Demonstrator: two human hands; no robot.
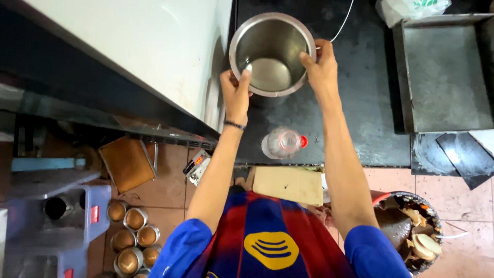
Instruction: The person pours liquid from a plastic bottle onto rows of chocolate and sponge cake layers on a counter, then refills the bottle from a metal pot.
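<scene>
A dark, wet-looking countertop (355, 103) runs across the top of the view, with terracotta floor tiles (170, 190) below it and a large white appliance (154, 46) slanting in at ten o'clock. Up at twelve o'clock the person holds a round steel pot (271, 54) over the counter, its mouth turned toward us so the shiny, bare bottom shows. The left hand (235, 92) is clamped on the rim at the pot's seven o'clock, fingers curled over the edge, a dark band at the wrist. The right hand (321, 69) is clamped on the rim at three o'clock, thumb hooked inside.

Just below the pot, between the two forearms, a clear plastic bottle (280, 143) with a red cap lies on the counter. At two o'clock sits a shallow metal tray (445, 77). A piece of cardboard (288, 184) rests at the counter's near edge. On the floor, a cluster of small metal cups (134, 239) stands at eight o'clock, and a bucket of scraps (411, 234) at four o'clock.
</scene>
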